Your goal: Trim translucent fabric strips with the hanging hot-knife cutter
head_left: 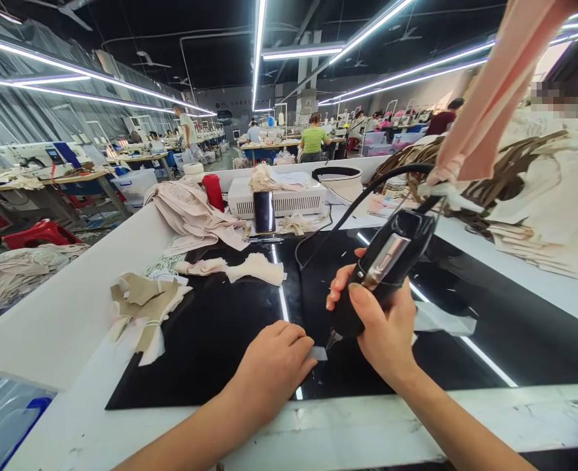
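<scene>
My right hand (pixel 387 330) is wrapped round a black corded handheld cutter (pixel 384 258), tilted with its narrow metal tip pointing down to the left. The tip is at the right end of a small translucent strip (pixel 320 353); whether they touch I cannot tell. The strip lies on a glossy black board (pixel 210 353). My left hand (pixel 274 366) is closed, its fingertips pressing the strip's left part, which they hide. A pink cloth strap (pixel 495 98) is tied near the cutter's cable end. Behind my right hand lies a larger translucent piece (pixel 443 319).
Cream cloth scraps (pixel 255 268) and tied olive pieces (pixel 144 301) lie on the left. A phone (pixel 264 212) leans on a white vented box (pixel 278 196) at the back. The black cable (pixel 355 209) arches over the board. Stacked cut fabric (pixel 548 203) fills the right. People sit at sewing machines beyond.
</scene>
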The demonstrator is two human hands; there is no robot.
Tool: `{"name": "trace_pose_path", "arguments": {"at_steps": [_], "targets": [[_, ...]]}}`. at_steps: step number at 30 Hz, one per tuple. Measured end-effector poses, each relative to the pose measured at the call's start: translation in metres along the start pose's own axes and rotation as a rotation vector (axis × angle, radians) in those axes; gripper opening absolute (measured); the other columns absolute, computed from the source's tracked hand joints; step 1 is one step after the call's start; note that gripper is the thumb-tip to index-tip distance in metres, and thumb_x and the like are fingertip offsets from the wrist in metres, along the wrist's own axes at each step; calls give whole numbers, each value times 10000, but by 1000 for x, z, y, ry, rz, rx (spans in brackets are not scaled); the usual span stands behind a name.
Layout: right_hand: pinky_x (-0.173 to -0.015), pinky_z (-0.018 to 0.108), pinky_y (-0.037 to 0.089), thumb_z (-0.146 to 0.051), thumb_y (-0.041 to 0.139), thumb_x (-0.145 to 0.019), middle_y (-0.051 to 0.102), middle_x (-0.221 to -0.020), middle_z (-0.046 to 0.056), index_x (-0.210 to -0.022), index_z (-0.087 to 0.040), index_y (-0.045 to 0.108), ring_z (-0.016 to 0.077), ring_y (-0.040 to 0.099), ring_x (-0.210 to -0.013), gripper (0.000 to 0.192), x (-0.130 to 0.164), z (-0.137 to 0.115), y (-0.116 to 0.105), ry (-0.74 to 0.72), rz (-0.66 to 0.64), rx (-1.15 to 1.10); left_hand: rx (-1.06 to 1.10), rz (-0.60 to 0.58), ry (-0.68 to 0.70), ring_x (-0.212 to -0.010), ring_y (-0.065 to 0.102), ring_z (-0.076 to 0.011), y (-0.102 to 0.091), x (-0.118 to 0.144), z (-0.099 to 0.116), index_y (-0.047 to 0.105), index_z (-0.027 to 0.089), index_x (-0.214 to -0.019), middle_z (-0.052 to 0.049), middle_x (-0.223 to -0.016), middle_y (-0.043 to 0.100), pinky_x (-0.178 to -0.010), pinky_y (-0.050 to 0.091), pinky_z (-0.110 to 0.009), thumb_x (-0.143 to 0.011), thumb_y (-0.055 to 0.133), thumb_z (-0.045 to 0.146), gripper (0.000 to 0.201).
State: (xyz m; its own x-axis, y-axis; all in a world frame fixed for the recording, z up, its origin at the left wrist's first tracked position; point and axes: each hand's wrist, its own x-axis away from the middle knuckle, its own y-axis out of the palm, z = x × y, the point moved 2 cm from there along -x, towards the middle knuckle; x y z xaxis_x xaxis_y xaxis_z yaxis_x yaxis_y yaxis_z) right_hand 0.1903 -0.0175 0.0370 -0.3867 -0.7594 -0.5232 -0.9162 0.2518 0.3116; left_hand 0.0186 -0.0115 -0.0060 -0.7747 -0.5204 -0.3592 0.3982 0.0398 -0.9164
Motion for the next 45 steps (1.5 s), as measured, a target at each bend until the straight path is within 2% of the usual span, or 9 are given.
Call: {"name": "trace_pose_path", "arguments": {"at_steps": [6, 13, 20, 22, 27, 36, 39, 42, 45], "targets": [[-542, 302, 555, -414, 815, -876, 680, -840, -39, -1158, -288, 581, 147, 630, -615, 388, 0, 1, 2, 10, 22, -7, -13, 60, 18, -910, 678, -205, 10, 1, 2, 688, 175, -1055, -39, -963, 705, -832, 591, -372, -1092, 532, 243, 175], [-540, 305, 558, -395, 815, -869, 690, -828, -41, -1090, -293, 568, 150, 633, -607, 347, 2, 1, 4, 28, 17, -8, -19, 66, 23, -901, 676, -204, 11, 1, 2, 688, 168, -1017, -38, -949, 705, -835, 594, -373, -1084, 537, 214, 171], [-509, 298, 539, -391, 796, -886, 679, -814, -31, -1026, -287, 574, 156, 626, -604, 283, 3, -1, 5, 15, 11, 37, -27, 100, 42, -892, 685, -191, 11, 2, 3, 703, 182, -1049, -40, -953, 715, -803, 583, -360, -1112, 461, 215, 252], [-505, 299, 541, -409, 806, -878, 676, -818, -27, -1052, -287, 584, 157, 623, -602, 308, 3, -2, 4, 21, 14, 30, -26, 109, 40, -894, 687, -193, 11, 3, 3, 705, 184, -1048, -37, -962, 718, -799, 581, -362, -1107, 476, 215, 238], [-548, 306, 555, -428, 806, -881, 666, -836, -33, -1256, -304, 564, 154, 621, -617, 463, 7, -5, 0, 51, 14, -18, -30, 116, 40, -901, 686, -205, 10, 3, 4, 706, 186, -1045, -32, -979, 723, -791, 574, -366, -1084, 535, 215, 178], [-539, 300, 562, -388, 794, -898, 680, -843, -29, -1241, -308, 575, 153, 631, -621, 415, 12, -3, 0, 49, 9, -7, -19, 104, 34, -899, 690, -206, 12, 1, 3, 707, 187, -1030, -23, -981, 735, -807, 584, -370, -1049, 600, 189, 109], [-544, 309, 567, -402, 794, -898, 677, -849, -26, -1250, -305, 581, 156, 629, -628, 423, 11, -5, -2, 64, -15, -6, 48, 91, 25, -984, 701, -212, 4, 3, 3, 703, 193, -1081, -20, -1072, 751, -904, 593, -391, -1015, 675, 218, 76], [-567, 320, 575, -435, 804, -883, 693, -864, -23, -1261, -310, 597, 168, 647, -652, 449, 9, -13, -3, 58, -31, 28, 96, 80, -11, -1099, 694, -222, -14, 16, -3, 688, 200, -1175, -30, -1203, 743, -1010, 573, -406, -980, 733, 225, 202], [-610, 316, 582, -443, 864, -815, 735, -889, -1, -1111, -278, 681, 181, 682, -701, 385, 6, -25, 0, 17, -36, 188, 90, 24, -117, -1139, 687, -233, -33, 39, -16, 673, 210, -1240, -40, -1246, 731, -1031, 575, -412, -945, 773, 212, 312]]}}
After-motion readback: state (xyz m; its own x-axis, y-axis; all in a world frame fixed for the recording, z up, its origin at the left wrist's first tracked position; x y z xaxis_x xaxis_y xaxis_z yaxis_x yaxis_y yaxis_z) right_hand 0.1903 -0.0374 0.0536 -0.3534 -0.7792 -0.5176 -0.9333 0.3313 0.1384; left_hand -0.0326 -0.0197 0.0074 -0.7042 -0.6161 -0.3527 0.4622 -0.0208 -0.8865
